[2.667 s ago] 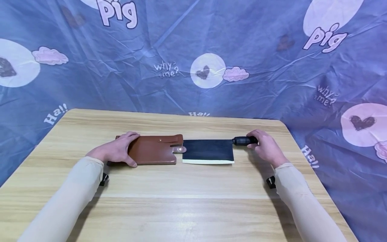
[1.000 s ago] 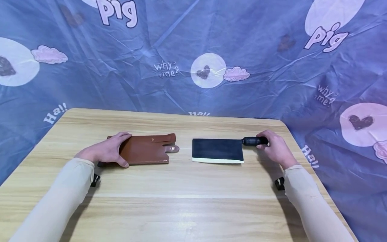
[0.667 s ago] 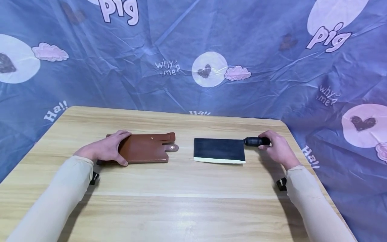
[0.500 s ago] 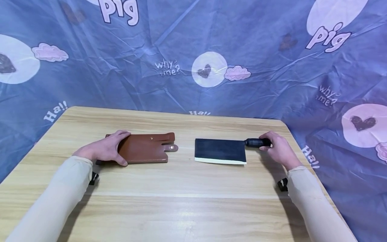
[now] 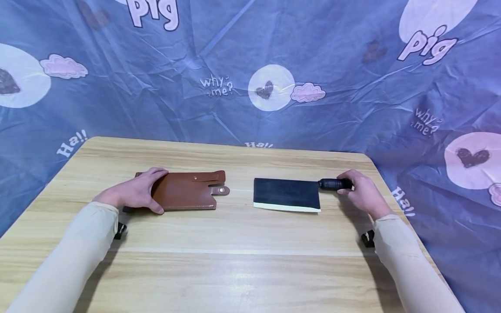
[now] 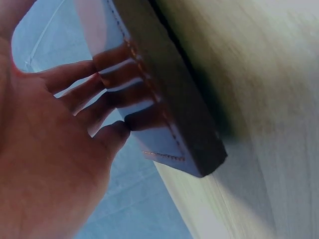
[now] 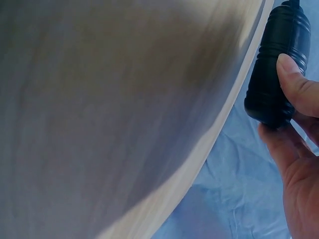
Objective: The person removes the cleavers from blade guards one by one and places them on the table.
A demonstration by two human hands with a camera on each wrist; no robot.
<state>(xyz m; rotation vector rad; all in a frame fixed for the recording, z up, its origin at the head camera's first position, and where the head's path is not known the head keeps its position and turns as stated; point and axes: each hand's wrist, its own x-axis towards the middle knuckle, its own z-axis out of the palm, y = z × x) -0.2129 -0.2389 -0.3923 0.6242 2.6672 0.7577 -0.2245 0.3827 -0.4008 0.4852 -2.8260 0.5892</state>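
A brown leather knife sheath [image 5: 184, 192] lies flat on the left half of the table, its snap tab pointing right. My left hand [image 5: 137, 190] spans its left end, thumb at the near edge and fingertips at the far one. In the left wrist view those fingers [image 6: 75, 74] meet the sheath's shiny face. To the right, apart from the sheath, is a cleaver [image 5: 287, 192] with a dark blade and a pale edge facing me. My right hand [image 5: 362, 192] pinches the end of its black handle [image 7: 279, 59] between thumb and fingers.
Both things are on a light wooden table [image 5: 235, 243] with rounded back corners. A blue printed cloth [image 5: 219, 56] hangs behind it and along the right side. Small black wrist devices [image 5: 368, 239] show under the sleeves.
Earlier the blade's tip end was right by the sheath's mouth. The right hand has drawn the cleaver right, and the left hand has shifted the sheath left. Lately, both barely move.
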